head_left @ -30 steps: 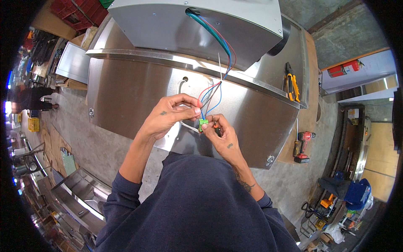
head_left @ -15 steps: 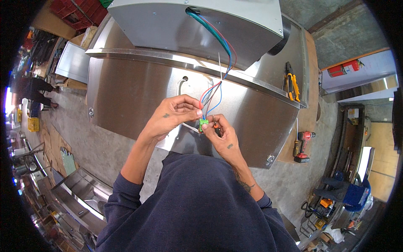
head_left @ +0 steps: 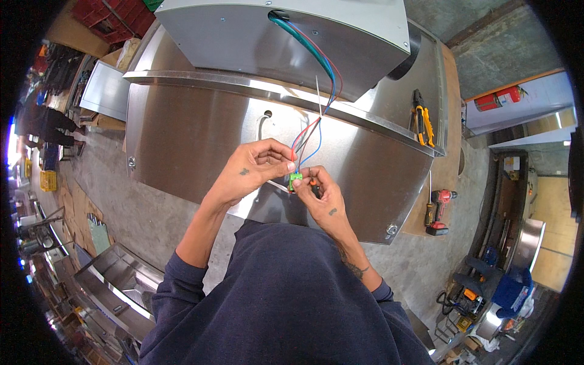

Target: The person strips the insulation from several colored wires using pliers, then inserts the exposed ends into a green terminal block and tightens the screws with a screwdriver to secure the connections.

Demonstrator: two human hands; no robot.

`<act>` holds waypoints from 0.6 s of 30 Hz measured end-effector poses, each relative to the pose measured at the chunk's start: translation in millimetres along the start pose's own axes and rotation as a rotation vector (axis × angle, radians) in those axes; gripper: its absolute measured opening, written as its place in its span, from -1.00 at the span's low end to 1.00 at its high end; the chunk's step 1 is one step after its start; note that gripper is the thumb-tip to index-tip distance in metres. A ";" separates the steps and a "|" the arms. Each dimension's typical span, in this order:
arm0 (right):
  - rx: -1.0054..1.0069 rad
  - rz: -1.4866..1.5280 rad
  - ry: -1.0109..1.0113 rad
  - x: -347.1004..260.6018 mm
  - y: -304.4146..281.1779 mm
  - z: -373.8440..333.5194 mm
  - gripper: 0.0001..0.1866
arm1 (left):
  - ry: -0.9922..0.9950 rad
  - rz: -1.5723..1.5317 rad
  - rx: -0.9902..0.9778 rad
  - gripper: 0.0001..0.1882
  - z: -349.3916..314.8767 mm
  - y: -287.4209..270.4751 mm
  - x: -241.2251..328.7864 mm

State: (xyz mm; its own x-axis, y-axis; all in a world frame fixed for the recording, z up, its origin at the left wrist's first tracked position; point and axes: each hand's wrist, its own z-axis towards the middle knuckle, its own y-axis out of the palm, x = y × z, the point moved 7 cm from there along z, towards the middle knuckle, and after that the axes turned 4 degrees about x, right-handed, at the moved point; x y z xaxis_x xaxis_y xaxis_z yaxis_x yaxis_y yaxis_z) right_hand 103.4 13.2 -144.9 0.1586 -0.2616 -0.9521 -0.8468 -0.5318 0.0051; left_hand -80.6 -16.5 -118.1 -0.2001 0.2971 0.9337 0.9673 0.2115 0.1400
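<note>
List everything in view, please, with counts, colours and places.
Connector: 1, green, centre
Wires: several, red, blue, dark, above connector
Box: 1, grey, top
Steel panel: 1, silver, centre
Pliers: 1+, yellow-black, upper right
Drill: 1, red-black, right
Screwdriver: 1, orange, beside drill
Fire extinguisher: 1, red, upper right
Crates: 2+, red, yellow, left
People: 2, dark, blue clothes, far left, far right
Clutter: uncountable, mixed, edges
Sweatshirt: 1, navy, bottom
Left fingers: one set, at wires
Right fingers: one set, on connector
</note>
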 end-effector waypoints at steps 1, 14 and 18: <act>-0.002 0.000 0.009 0.4 0.1 -0.2 -0.66 | -0.005 0.005 -0.005 -0.72 -0.2 0.4 0.5; 0.017 0.022 -0.004 -4.2 1.1 -1.3 -0.70 | -0.006 0.034 -0.018 -0.72 1.2 1.1 -1.5; 0.019 -0.054 0.040 1.2 0.1 -0.2 -0.73 | -0.016 0.041 -0.023 -0.74 2.4 1.2 -4.1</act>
State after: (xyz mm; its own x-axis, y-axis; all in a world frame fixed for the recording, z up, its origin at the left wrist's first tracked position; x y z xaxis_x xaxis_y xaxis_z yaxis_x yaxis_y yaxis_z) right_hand 103.6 12.7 -146.0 0.2240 -0.2654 -0.9378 -0.8461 -0.5304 -0.0520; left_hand -79.0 -15.2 -122.5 -0.1626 0.3198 0.9334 0.9781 0.1770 0.1097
